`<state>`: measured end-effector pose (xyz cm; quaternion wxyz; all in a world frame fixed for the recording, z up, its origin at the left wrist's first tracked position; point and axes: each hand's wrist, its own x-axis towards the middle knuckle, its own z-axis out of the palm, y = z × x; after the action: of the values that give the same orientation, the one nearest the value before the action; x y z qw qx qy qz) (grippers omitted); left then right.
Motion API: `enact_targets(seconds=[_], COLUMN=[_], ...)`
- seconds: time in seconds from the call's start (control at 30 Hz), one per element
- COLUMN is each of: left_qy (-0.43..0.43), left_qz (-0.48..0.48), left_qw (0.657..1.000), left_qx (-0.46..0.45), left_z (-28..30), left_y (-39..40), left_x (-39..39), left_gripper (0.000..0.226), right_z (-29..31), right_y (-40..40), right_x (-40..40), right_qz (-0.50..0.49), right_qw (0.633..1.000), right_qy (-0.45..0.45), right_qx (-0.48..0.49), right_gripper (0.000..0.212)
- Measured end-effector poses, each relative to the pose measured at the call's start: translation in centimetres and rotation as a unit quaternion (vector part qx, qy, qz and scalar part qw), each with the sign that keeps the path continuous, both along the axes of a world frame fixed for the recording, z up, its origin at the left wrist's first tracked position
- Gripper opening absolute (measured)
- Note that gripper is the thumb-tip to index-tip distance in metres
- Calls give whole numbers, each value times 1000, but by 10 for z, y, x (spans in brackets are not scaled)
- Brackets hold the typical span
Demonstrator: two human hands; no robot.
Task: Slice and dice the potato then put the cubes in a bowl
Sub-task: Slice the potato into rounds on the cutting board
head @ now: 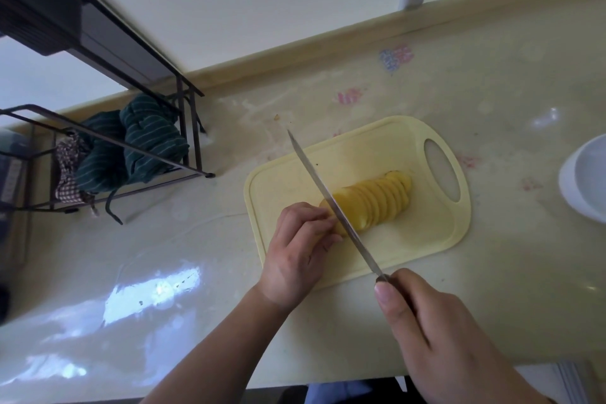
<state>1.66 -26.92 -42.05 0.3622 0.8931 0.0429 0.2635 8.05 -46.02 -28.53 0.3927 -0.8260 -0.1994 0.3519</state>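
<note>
Potato [370, 203] fanned in slices on cutting board [426, 239], left hand [301, 249] pinching its uncut end, right hand [439, 334] clenched round knife [331, 203] handle, bowl [583, 179] at table [196, 272] edge.

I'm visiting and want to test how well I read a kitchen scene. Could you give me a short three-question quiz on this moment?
1. True or false: the potato on the cutting board is already cut into cubes.
2. Which hand holds the knife? A) left hand B) right hand C) neither
3. Fill in: the white bowl sits at the ______ edge of the view, apart from the board.

Key
1. False: it lies in a row of round slices, and the left hand steadies the uncut end.
2. B.
3. Right.
</note>
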Motion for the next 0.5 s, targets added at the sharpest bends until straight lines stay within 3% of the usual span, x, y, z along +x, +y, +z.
enact_targets(seconds=[0.5], left_qy=[-2], left_qz=[4], left_qw=[1000], left_qx=[0], left_z=[3], left_y=[2], left_x=[2], left_gripper=[13], right_z=[-2], right_y=[4], right_x=[-1], right_qz=[17], right_qw=[1000], right_qy=[16], right_qx=[-16], right_gripper=[51])
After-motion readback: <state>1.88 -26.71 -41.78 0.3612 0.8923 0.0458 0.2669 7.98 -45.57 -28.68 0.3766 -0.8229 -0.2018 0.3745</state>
